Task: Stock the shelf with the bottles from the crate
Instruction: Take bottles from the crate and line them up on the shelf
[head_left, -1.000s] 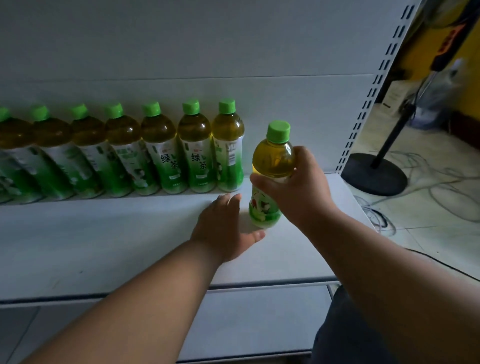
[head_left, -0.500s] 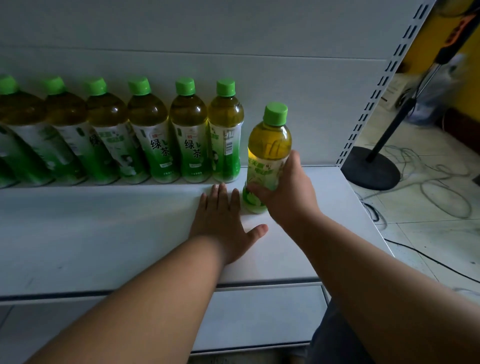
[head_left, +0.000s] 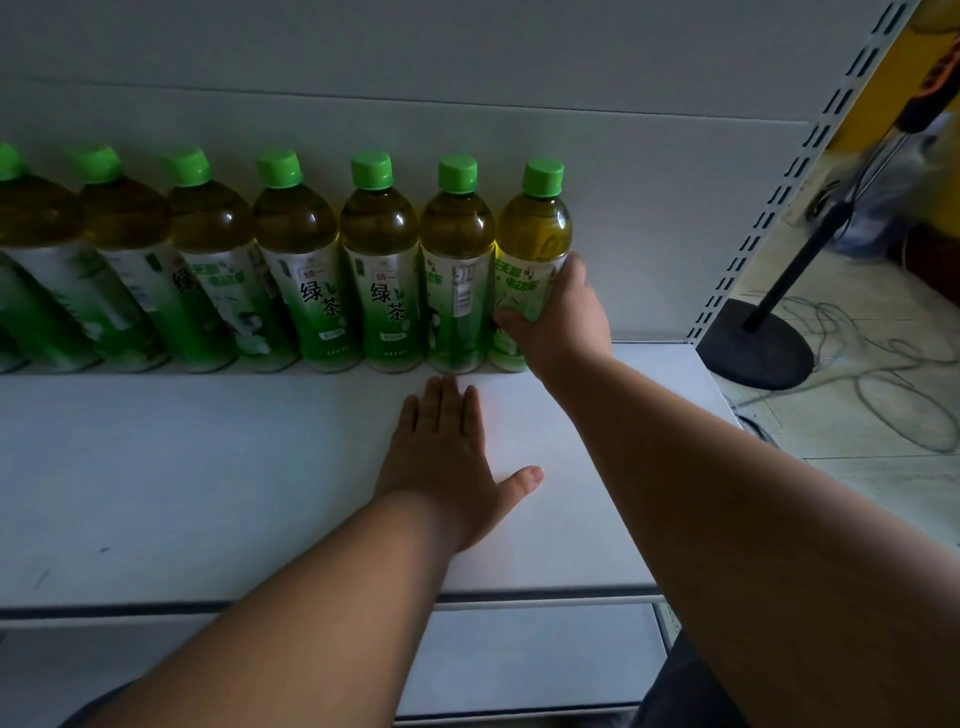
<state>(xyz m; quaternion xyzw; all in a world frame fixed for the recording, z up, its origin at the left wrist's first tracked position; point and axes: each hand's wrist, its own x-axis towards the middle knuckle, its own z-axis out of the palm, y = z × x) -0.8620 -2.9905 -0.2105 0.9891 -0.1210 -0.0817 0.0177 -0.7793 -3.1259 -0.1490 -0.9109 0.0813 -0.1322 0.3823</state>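
While the right hand (head_left: 553, 322) grips the lower label of the end bottle (head_left: 530, 270), that bottle stands upright at the right end of the row (head_left: 260, 270) at the back of the shelf (head_left: 182, 478), touching or just beside its neighbour (head_left: 456, 270). The left hand (head_left: 447, 457) lies flat on the shelf, fingers straight and together, thumb out, its fingertips just short of the bottle bases; it holds nothing. The crate is out of view.

Risks, as judged from this frame: a release made before the base sits flat could tip the bottle into its neighbour and topple others along the tightly packed row; a wrist drawn back carelessly could drag the bottle forward.

Labels: two bottles face front and show the large characters 绿茶 (green tea), with a small red mark above that may read 统一. The held bottle's label is turned, its writing too blurred to read.
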